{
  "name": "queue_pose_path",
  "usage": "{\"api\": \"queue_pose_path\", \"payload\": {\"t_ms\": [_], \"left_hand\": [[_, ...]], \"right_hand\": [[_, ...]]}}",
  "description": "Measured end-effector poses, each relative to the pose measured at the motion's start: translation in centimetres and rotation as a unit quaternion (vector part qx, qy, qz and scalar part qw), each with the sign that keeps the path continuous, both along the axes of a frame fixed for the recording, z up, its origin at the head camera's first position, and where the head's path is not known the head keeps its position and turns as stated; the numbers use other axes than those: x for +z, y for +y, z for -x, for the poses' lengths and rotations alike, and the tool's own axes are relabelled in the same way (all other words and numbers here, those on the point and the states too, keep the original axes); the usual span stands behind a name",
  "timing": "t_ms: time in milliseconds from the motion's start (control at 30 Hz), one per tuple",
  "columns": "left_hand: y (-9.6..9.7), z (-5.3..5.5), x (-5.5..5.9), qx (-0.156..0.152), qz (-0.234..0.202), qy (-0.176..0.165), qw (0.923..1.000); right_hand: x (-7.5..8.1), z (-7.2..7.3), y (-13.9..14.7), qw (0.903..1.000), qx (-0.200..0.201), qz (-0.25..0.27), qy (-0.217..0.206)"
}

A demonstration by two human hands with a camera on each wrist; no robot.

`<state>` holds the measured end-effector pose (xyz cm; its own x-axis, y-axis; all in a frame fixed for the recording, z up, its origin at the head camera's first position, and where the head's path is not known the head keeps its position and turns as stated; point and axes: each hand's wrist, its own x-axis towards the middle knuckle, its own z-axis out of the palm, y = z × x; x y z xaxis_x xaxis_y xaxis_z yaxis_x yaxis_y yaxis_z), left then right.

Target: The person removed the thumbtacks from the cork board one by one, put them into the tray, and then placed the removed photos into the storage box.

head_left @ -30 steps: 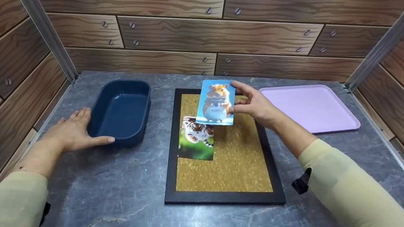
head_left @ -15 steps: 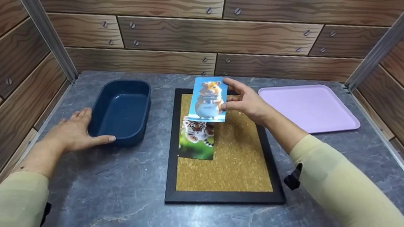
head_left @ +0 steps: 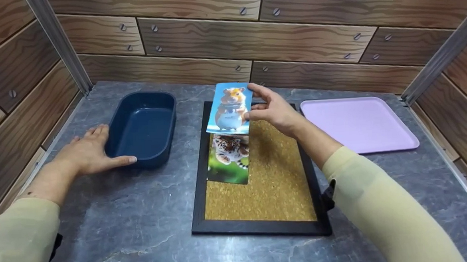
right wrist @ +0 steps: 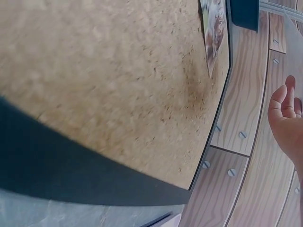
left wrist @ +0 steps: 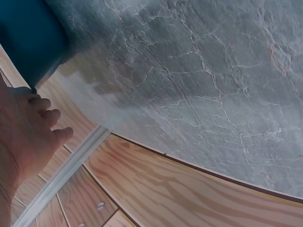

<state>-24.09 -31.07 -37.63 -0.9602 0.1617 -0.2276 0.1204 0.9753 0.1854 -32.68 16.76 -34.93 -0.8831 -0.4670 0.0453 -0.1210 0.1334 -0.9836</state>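
My right hand [head_left: 276,110] pinches a blue picture card of a hamster [head_left: 229,109] by its right edge, above the upper left of a framed cork board [head_left: 276,184]. The card's lower edge overlaps the top of a tiger cub card [head_left: 228,163], which lies on the cork along the left side of the frame. In the right wrist view, only part of the tiger cub card [right wrist: 215,28] shows. At the near left corner of a dark blue bin [head_left: 145,127], my left hand [head_left: 88,152] rests with its fingers along the outside and its thumb stretched across the front.
A pink tray [head_left: 361,124] lies right of the cork board, partly behind my right arm. The grey marbled table [head_left: 143,231] is bounded by wood-patterned walls [head_left: 212,32] at the back and both sides, with metal posts in the corners.
My right hand has carried the hamster card left and away from me, uncovering more of the tiger cub card. My left hand stays against the bin.
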Motion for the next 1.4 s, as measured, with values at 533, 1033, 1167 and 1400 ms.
{"api": "queue_pose_path", "payload": {"t_ms": [533,1033,1167,1400], "left_hand": [[0.9,0.0,-0.3,-0.009,-0.002,-0.002,1.0],[0.2,-0.3,-0.3,-0.007,-0.001,-0.006,1.0],[0.0,-0.2,0.0,-0.007,0.0,-0.004,1.0],[0.3,0.0,0.1,-0.011,0.002,-0.005,0.9999]], "right_hand": [[1.2,0.6,-4.0,0.9991,0.004,0.042,-0.007],[2.0,1.0,-8.2,0.9962,0.019,0.084,-0.016],[2.2,1.1,-9.6,0.9947,0.019,0.1,-0.015],[2.2,0.9,-11.1,0.9943,0.015,0.103,-0.023]]}}
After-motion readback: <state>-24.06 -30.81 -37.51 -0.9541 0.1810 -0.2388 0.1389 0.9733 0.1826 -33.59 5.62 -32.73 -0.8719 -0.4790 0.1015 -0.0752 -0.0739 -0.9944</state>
